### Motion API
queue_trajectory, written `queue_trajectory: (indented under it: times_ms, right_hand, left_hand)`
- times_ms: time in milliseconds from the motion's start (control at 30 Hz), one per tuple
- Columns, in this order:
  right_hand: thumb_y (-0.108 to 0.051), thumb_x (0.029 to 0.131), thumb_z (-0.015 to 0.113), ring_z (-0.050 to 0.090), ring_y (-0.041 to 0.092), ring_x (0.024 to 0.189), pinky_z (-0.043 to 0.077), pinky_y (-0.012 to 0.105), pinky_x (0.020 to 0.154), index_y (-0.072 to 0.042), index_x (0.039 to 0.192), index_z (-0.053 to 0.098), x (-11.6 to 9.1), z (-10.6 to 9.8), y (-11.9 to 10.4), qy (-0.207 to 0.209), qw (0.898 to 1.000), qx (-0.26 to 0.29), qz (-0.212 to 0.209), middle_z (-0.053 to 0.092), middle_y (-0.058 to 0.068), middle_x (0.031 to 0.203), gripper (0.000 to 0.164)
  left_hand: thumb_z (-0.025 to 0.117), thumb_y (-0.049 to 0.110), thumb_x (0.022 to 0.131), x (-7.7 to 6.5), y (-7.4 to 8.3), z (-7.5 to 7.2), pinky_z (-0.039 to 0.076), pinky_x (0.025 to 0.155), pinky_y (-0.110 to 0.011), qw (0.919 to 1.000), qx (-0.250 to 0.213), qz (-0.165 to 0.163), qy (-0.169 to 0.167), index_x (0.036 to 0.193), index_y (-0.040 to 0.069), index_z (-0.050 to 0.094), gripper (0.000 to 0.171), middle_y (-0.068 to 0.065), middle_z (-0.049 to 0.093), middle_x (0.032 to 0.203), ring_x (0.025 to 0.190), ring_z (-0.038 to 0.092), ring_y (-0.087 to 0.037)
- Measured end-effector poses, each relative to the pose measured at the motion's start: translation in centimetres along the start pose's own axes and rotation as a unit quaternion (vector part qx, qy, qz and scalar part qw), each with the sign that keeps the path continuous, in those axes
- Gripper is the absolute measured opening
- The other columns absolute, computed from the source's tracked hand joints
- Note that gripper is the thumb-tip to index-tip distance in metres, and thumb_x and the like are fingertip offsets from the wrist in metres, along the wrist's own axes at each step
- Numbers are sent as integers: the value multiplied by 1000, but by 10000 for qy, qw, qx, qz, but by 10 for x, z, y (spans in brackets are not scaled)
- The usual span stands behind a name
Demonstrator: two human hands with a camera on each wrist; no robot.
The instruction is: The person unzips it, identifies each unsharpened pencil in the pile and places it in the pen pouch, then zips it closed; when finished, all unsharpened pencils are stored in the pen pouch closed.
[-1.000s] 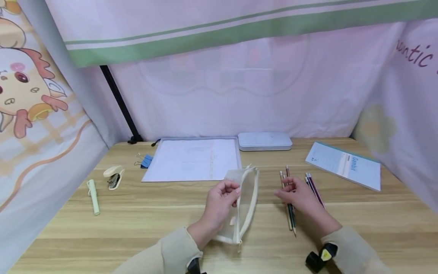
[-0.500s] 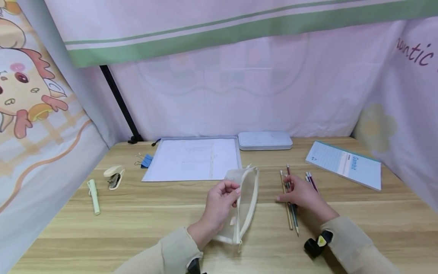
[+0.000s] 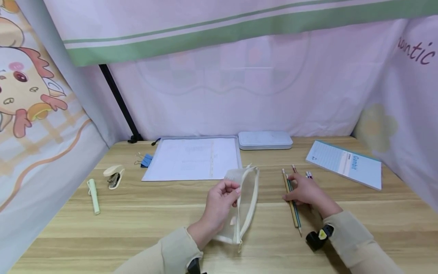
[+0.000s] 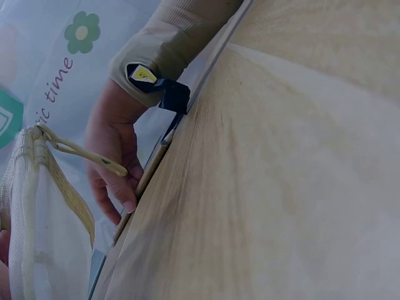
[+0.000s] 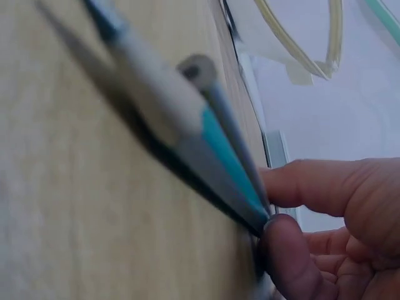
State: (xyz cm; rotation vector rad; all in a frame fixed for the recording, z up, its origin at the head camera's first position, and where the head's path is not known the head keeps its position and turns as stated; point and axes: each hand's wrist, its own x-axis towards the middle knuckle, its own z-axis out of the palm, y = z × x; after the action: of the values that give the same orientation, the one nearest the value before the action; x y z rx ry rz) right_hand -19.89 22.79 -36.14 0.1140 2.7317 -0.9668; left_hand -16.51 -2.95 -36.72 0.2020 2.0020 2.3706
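Note:
My left hand [image 3: 220, 201] pinches the upper edge of a whitish mesh zip pouch [image 3: 236, 174], which stands on the table with its mouth gaping to the right. To its right, my right hand [image 3: 306, 190] bends over a small group of pencils. Thumb and finger pinch a teal pencil [image 5: 231, 169] and a gold pencil [image 3: 293, 215] lying side by side, their lower ends pointing toward me. The teal one has a sharpened tip; the other's end is blunt. A reddish pencil end [image 3: 294, 168] shows beyond the fingers. More pencils [image 3: 309, 175] are mostly hidden behind the hand.
At the back lie a board with white paper [image 3: 191, 160] and a pale flat case [image 3: 265, 140]. A blue notepad [image 3: 343, 165] is at the right. On the left are a blue binder clip [image 3: 146, 161], a cream stapler [image 3: 114, 177] and a light green pen [image 3: 93, 196].
My right hand has closed its fingers on the pencils and shifted slightly right; the gold and teal pencils now lie closer together. The left hand and pouch have stayed put.

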Motion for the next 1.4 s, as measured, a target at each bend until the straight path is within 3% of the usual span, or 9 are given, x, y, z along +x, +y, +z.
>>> queue_trajectory:
  times_ms: [133, 333, 533, 667, 800, 967, 1100, 1200, 1400]
  right_hand:
    - [-16, 76, 72, 56, 16, 59, 51, 28, 55, 5, 129, 39, 1, -1, 3, -63, 9997, 186, 133, 57, 13, 86, 66]
    - [-12, 75, 68, 55, 14, 56, 52, 28, 55, 8, 128, 39, 2, -2, 9, -74, 9983, 577, 11, 55, 9, 73, 63]
    - [-10, 76, 68, 54, 13, 53, 51, 27, 52, 8, 131, 36, -1, -4, 14, -46, 9954, 958, 76, 53, 9, 72, 66]
    - [-8, 77, 66, 54, 12, 55, 51, 26, 50, 7, 132, 33, -5, -6, 14, -58, 9903, 1387, 63, 52, 8, 75, 66]
    - [-7, 80, 63, 53, 11, 56, 51, 25, 50, 7, 136, 28, -9, -6, 9, -138, 9808, 1926, -274, 53, 5, 74, 67]
    - [-9, 85, 59, 56, 9, 60, 53, 23, 56, 3, 140, 22, -15, -1, -8, -28, 9576, 2823, -571, 58, 0, 72, 68]
    - [-1, 86, 55, 58, 7, 59, 53, 20, 59, 4, 139, 14, -20, 13, -26, 157, 9212, 3825, -700, 60, -1, 73, 67]
    - [4, 86, 53, 59, 7, 58, 53, 20, 60, 6, 138, 11, -26, 27, -39, 169, 8996, 4295, -777, 61, 0, 74, 66]
    - [7, 84, 54, 60, 9, 59, 54, 22, 62, 4, 137, 16, -35, 50, -59, 226, 8863, 4561, -776, 62, 4, 76, 65]
  left_hand:
    - [60, -4, 83, 0, 0, 0, 45, 54, -17, 10000, -6, 17, -9, 97, -11, 57, 17, -1, 54, 76, 60, 50, -7]
    - [60, -4, 83, 0, 0, 1, 45, 54, -17, 10000, -29, 30, -16, 97, -12, 57, 16, -1, 54, 76, 60, 50, -7]
    - [60, -3, 83, 1, 1, 1, 45, 54, -17, 10000, -34, 30, -36, 97, -12, 57, 17, -1, 54, 76, 61, 50, -7]
    - [60, -3, 83, 1, 1, 0, 45, 54, -17, 10000, -45, 10, -33, 98, -12, 56, 17, -1, 54, 76, 61, 50, -7]
    - [60, -4, 83, 1, 1, 0, 44, 54, -17, 10000, -68, 14, -28, 98, -13, 56, 17, -1, 54, 76, 61, 50, -6]
    - [60, -4, 83, 1, 1, 0, 44, 54, -17, 9999, -91, 66, -58, 97, -13, 56, 17, -1, 55, 76, 60, 50, -7]
    - [60, -4, 83, 1, -1, 1, 44, 54, -17, 9998, -142, 90, -62, 97, -13, 56, 17, -1, 55, 77, 60, 49, -7]
    - [60, -4, 82, 1, -2, 2, 44, 54, -17, 9998, -162, 93, -80, 97, -13, 56, 17, -1, 54, 75, 60, 49, -6]
    - [60, -5, 82, 2, -5, 6, 44, 54, -17, 9998, -178, 52, -118, 97, -13, 56, 18, -1, 54, 75, 60, 50, -6]
